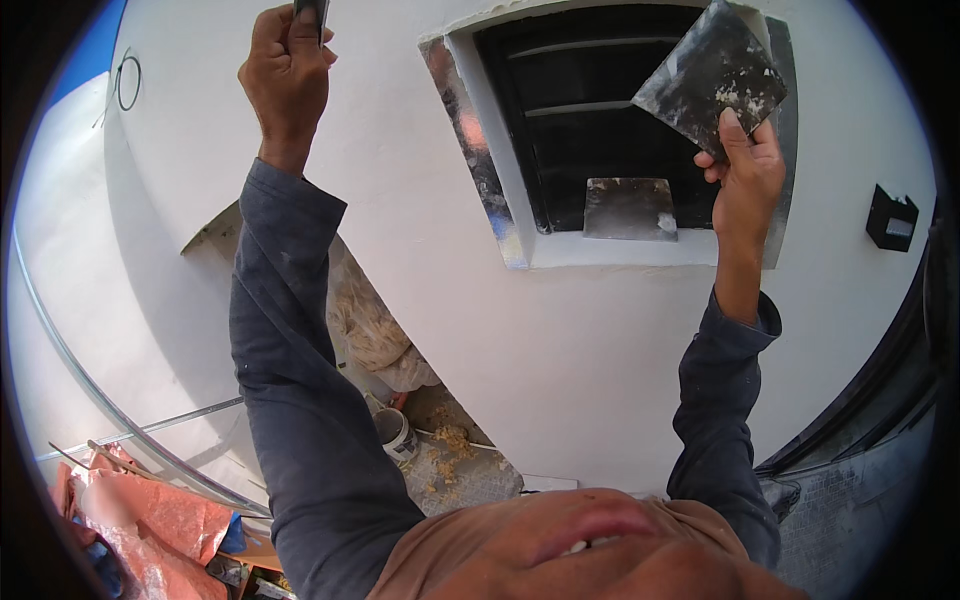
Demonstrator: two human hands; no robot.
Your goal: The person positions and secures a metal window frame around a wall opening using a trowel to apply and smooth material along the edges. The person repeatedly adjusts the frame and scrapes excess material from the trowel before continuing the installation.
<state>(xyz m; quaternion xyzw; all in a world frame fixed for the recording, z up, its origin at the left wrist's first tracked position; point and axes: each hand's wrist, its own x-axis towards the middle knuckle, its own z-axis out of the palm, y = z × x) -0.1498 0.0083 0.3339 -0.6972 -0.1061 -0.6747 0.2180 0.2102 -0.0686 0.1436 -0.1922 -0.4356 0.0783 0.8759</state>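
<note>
My right hand (745,170) is closed on the lower corner of a thin, square dark plate (700,75), thumb over its face. White smears and pale crumbs stick to the plate, which is tilted corner-down in front of a window opening. Raised at the upper left, my left hand (288,75) grips a narrow dark tool (312,10); the picture's top edge cuts the tool off, so its kind is hidden. A second dark plate (630,209) with whitish marks leans upright on the window sill, to the left of my right wrist.
The white wall (480,350) surrounds the recessed window (590,100) with dark slats. A black box (891,218) is fixed at the right, and a cable loop (129,83) hangs at the left. Below stand a white bucket (400,440) and crumpled plastic sheeting (370,320); orange tarpaulin (170,515) lies lower left.
</note>
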